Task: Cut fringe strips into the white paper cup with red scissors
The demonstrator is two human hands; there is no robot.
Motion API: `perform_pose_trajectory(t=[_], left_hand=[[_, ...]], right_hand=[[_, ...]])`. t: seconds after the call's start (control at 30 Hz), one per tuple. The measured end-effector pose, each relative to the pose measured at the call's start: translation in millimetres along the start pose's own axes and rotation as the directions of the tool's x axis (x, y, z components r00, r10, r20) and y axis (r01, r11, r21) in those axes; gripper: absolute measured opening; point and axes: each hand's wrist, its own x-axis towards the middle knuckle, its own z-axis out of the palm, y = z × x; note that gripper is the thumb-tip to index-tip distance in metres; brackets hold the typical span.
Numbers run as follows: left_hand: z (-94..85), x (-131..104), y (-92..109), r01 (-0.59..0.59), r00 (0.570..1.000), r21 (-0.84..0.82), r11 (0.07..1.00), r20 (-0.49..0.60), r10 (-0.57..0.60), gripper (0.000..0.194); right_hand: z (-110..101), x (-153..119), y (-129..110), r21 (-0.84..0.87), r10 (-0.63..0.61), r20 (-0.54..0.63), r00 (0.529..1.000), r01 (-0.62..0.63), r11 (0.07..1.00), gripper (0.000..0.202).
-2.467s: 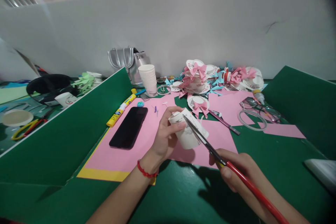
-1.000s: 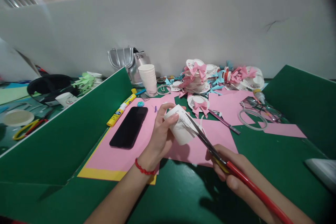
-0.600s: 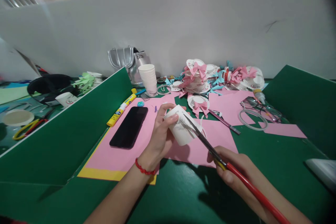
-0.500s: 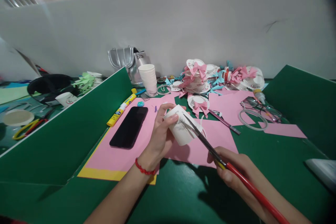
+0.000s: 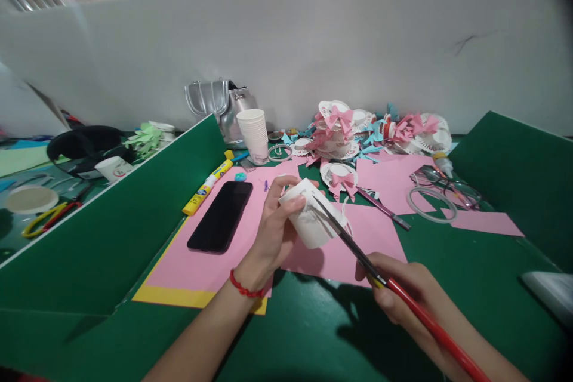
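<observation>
Above the pink paper (image 5: 358, 245), my left hand (image 5: 280, 221) is closed around a white paper cup (image 5: 312, 228), thumb on its near side. The cup is tilted, with a cut along its wall and narrow strips (image 5: 347, 218) hanging at its right. My right hand (image 5: 398, 289) grips a pair of scissors (image 5: 353, 245) with red and yellow handles. Their dark blades lie across the cup's cut side, tips near its upper edge. Whether the far blade is inside the cup cannot be made out.
A black phone (image 5: 220, 218) and yellow glue sticks (image 5: 200, 196) lie left. Stacked paper cups (image 5: 253, 134) and paper decorations with pink bows (image 5: 338, 131) stand behind. A pen (image 5: 384, 209), tape roll (image 5: 432, 204) and glasses (image 5: 465, 194) lie right. Green dividers (image 5: 147, 203) flank the table.
Almost nothing differs. My right hand and the scissors have shifted very slightly, while the cup stays in my left hand at the same spot.
</observation>
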Motion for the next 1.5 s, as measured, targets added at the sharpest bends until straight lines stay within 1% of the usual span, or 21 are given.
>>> perform_pose_trajectory(t=[0.07,0.2,0.33,0.43,0.53,0.63,0.87,1.37,1.43,1.5], left_hand=[[-0.2,0.4,-0.2,-0.003,1.000,-0.002,1.000,0.003,0.003,0.032],[-0.4,0.9,-0.9,-0.017,1.000,0.002,1.000,0.010,0.017,0.033],[0.4,0.1,-2.2,0.009,1.000,0.014,1.000,0.023,-0.009,0.032],[0.8,-0.4,-3.4,0.030,0.999,0.004,1.000,0.027,-0.031,0.034],[1.0,-0.3,-3.9,0.041,0.999,-0.004,0.999,0.032,-0.041,0.033],[1.4,0.2,-3.6,0.043,0.999,-0.002,0.999,0.030,-0.043,0.033],[1.3,0.1,-3.8,0.043,0.999,0.006,0.999,0.025,-0.043,0.034],[1.8,0.3,-2.6,0.044,0.999,0.006,0.999,0.018,-0.044,0.033],[2.4,1.2,-3.4,0.036,0.999,0.012,0.999,0.012,-0.036,0.034],[3.1,2.1,-4.4,0.015,1.000,0.028,0.999,0.001,-0.015,0.037]], right_hand=[[0.3,-0.7,0.7,0.003,-0.016,-0.002,1.000,0.016,1.000,0.053],[-0.9,0.1,6.0,0.005,-0.050,0.042,0.998,0.050,0.999,0.049],[-1.4,1.3,7.9,0.022,-0.073,0.057,0.996,0.072,0.997,0.049],[0.4,1.0,1.2,0.008,-0.047,0.011,0.999,0.047,0.999,0.054],[3.0,0.4,-9.2,-0.007,0.000,-0.066,0.998,0.000,1.000,0.062],[4.7,0.3,-16.1,-0.026,0.008,-0.109,0.994,-0.011,1.000,0.065],[6.3,0.5,-15.4,-0.058,0.016,-0.148,0.989,-0.024,0.998,0.064],[6.4,1.4,-16.8,-0.035,0.016,-0.147,0.989,-0.022,0.999,0.063],[6.0,2.4,-12.7,-0.037,-0.010,-0.130,0.991,0.006,0.999,0.062],[5.0,2.7,-6.3,-0.028,-0.032,-0.083,0.996,0.030,0.999,0.061]])
